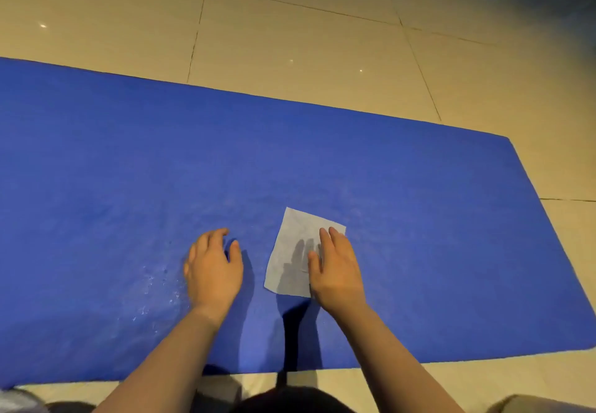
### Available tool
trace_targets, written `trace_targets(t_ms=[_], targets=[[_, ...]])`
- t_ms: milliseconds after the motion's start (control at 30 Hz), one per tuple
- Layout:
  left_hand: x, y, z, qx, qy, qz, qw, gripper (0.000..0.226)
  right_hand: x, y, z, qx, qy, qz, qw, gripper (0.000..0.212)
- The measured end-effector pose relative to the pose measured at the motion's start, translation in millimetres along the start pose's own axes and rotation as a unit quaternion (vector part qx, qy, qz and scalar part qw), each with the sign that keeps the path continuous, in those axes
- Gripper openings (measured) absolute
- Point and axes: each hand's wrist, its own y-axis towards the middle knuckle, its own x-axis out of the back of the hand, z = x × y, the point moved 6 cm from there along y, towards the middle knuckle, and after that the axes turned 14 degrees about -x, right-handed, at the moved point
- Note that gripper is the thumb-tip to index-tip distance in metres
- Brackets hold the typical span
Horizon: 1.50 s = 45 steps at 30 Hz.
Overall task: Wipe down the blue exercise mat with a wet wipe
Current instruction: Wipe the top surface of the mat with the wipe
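Right hand [335,270] flat on wet wipe [295,251] spread over blue mat [419,203]

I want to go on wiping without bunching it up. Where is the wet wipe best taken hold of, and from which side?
The wet wipe lies spread flat on the blue mat, so there is no raised part to pinch. Probably best to press down from above with flat fingers on its middle. For a pinching grip, take the bare far-left corner, since the right hand covers its right edge.
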Motion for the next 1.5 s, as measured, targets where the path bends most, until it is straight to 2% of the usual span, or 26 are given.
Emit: trace_targets(t_ms=[33,100,133,267,333,433,533,600,633,700,767,833,867,933,1033,1100,1167,1233,1300,1367,1433,1500], targets=[[-6.6,13.9,8.8,-0.016,0.036,-0.014,0.999,0.034,-13.3,12.9,6.4,0.016,0.001,0.003,1.0,0.063],[-23.1,40.1,24.0,-0.066,0.118,-0.033,0.99,0.041,-41.7,35.5,12.0,0.039,0.019,0.02,0.999,0.09],[-32.6,49.3,28.7,-0.084,0.151,-0.038,0.984,0.046,-55.1,46.2,8.2,0.042,0.008,0.02,0.999,0.096],[-61.7,58.7,40.5,-0.062,0.216,-0.031,0.974,0.061,-68.4,98.0,-7.0,0.055,-0.028,-0.1,0.993,0.057],[-65.9,62.5,41.2,-0.068,0.226,-0.041,0.971,0.059,-49.5,144.5,-16.5,0.015,-0.027,-0.144,0.989,0.059],[-67.6,62.3,41.6,-0.082,0.257,-0.032,0.962,0.057,-17.2,204.6,-16.8,-0.043,-0.057,-0.156,0.985,0.067],[-70.6,61.1,44.6,-0.07,0.273,-0.026,0.959,0.058,-11.2,247.1,11.9,-0.134,-0.035,-0.176,0.975,0.06],[-70.1,60.4,44.5,-0.065,0.272,-0.029,0.96,0.058,-26.9,258.0,56.1,-0.139,-0.028,-0.182,0.973,0.06],[-70.4,60.9,43.6,-0.066,0.277,-0.029,0.958,0.058,-40.1,256.3,86.1,-0.103,-0.034,-0.186,0.977,0.062],[-70.8,62.0,42.8,-0.069,0.29,-0.034,0.954,0.057,-65.4,232.8,148.2,0.034,-0.045,-0.215,0.975,0.065],[-69.9,63.4,43.1,-0.07,0.29,-0.04,0.954,0.056,-87.6,201.4,189.3,0.208,-0.078,-0.168,0.96,0.062],[-68.9,63.8,43.0,-0.073,0.296,-0.044,0.951,0.057,-91.4,190.5,185.3,0.332,-0.087,-0.095,0.935,0.059],[-68.5,63.5,43.2,-0.071,0.292,-0.043,0.953,0.057,-82.2,195.4,171.1,0.349,-0.088,-0.084,0.929,0.057],[-68.3,63.7,43.1,-0.069,0.279,-0.042,0.957,0.058,-55.0,223.8,124.1,0.283,-0.101,-0.104,0.948,0.059],[-67.8,63.2,43.2,-0.062,0.268,-0.042,0.96,0.058,-4.7,275.2,35.5,0.066,-0.113,-0.133,0.982,0.071],[-67.8,64.4,42.9,-0.062,0.262,-0.04,0.962,0.058,21.6,291.4,-2.7,-0.076,-0.084,-0.156,0.981,0.07],[-68.1,65.6,40.6,-0.058,0.264,-0.045,0.962,0.058,27.4,298.3,-3.9,-0.192,-0.031,-0.178,0.965,0.061],[-69.1,65.3,40.3,-0.054,0.266,-0.046,0.961,0.058,14.2,300.4,29.8,-0.242,-0.017,-0.177,0.954,0.06],[-68.9,62.3,41.7,-0.053,0.27,-0.052,0.96,0.057,-13.0,301.0,90.6,-0.171,-0.047,-0.152,0.972,0.062],[-69.5,61.9,42.3,-0.063,0.282,-0.068,0.955,0.055,-42.8,291.9,161.7,-0.032,-0.073,-0.144,0.986,0.064],[-70.6,62.6,42.9,-0.075,0.3,-0.074,0.948,0.055,-62.3,277.1,226.0,0.114,-0.101,-0.12,0.981,0.064],[-72.0,63.6,42.9,-0.09,0.316,-0.072,0.942,0.055,-67.5,277.7,250.9,0.23,-0.135,-0.073,0.961,0.063]])
